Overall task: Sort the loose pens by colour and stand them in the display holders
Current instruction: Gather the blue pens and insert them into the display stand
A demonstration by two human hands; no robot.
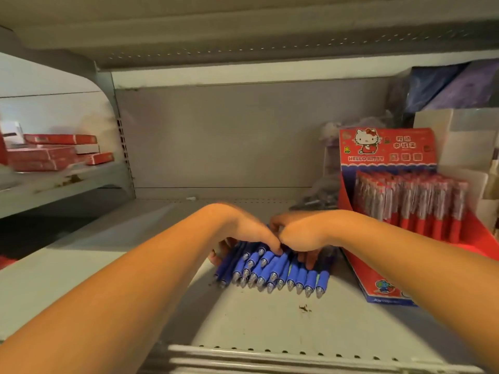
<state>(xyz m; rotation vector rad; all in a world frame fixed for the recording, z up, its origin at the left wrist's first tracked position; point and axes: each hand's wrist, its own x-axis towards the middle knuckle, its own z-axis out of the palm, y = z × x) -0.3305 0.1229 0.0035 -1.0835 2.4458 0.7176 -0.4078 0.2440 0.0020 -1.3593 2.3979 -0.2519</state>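
Observation:
A heap of several blue pens (272, 271) lies on the grey shelf (270, 322), silver tips pointing toward me. My left hand (243, 230) curls over the left side of the heap, its fingers wrapped around the pens. Close beside it, my right hand (299, 233) grips the right side of the same heap, fingertips showing underneath. The two hands touch at the thumbs. To the right stands a red display holder (388, 149) filled with upright red pens (410, 201).
Red flat boxes (54, 155) are stacked on a neighbouring shelf at the left. White boxes (464, 147) and dark blue bags (448, 87) fill the back right. A shelf panel hangs low overhead. The shelf's front lip (297, 354) runs below my arms.

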